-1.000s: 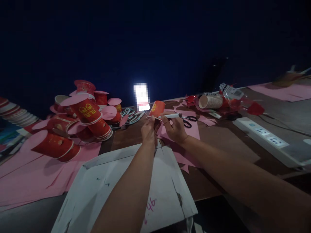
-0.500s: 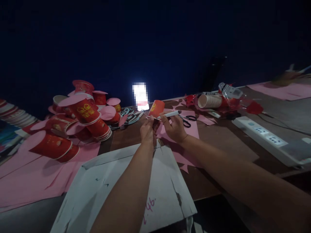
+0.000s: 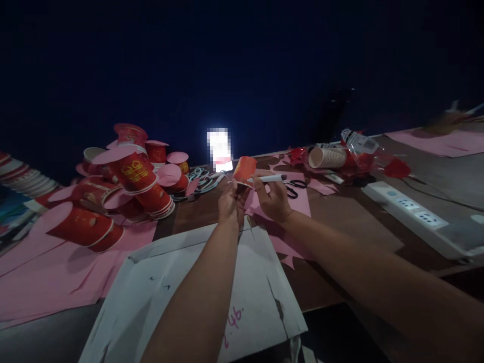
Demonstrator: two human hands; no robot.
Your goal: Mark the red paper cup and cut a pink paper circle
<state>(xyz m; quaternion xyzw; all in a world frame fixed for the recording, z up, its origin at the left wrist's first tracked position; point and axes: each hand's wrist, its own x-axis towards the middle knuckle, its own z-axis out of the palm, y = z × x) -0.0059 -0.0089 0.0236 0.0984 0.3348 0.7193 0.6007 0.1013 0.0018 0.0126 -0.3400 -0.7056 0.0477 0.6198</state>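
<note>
A red paper cup (image 3: 245, 168) with yellow marks is gripped in my left hand (image 3: 229, 202), its pale rim turned toward me. Between the fingers of my right hand (image 3: 275, 198) is a white marker (image 3: 268, 178), its near end by the cup's side; whether the tip touches the cup I cannot tell. Pink paper (image 3: 291, 232) lies under my right hand, with dark-handled scissors (image 3: 293, 189) just beyond it. Beneath my forearms is a white cardboard box piece (image 3: 260, 282) with handwriting on it.
Several red cups with pink discs (image 3: 132, 174) are piled at left on pink sheets (image 3: 45, 287). A coiled cable (image 3: 204, 181) lies near a glowing screen (image 3: 220, 146). At right are bagged paper cups (image 3: 327, 157) and a power strip (image 3: 408, 212).
The marker has shifted slightly down and right along with my right hand. The red cup has turned a little in my left hand, showing its yellow marks farther left.
</note>
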